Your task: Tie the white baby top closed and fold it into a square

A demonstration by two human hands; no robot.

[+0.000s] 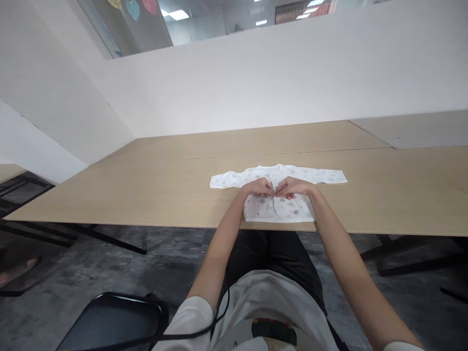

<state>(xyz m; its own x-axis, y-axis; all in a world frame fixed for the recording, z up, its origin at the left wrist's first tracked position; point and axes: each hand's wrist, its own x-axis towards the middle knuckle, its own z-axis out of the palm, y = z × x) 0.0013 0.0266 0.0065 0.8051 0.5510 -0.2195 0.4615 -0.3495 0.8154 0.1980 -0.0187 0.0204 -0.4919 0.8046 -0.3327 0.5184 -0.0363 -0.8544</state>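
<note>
A small white baby shirt [296, 208] with a scattered print lies spread on the wooden table, its sleeves stretched out to both sides. Its front opening runs down the middle, and the lower hem lies close to the table's near edge. My left hand [260, 186] pinches the shirt's front at the centre line, fingers closed. From the other side, my right hand [291, 187] pinches the same spot, its fingertips meeting those of my left hand. Whatever fastening may sit between the fingertips is hidden.
The wooden table [164, 190] reaches far to both sides and back to a white wall [256, 83] with a window above. A black chair [120, 317] stands at the lower left. A black cable [190, 335] crosses my left side. Black table legs show below.
</note>
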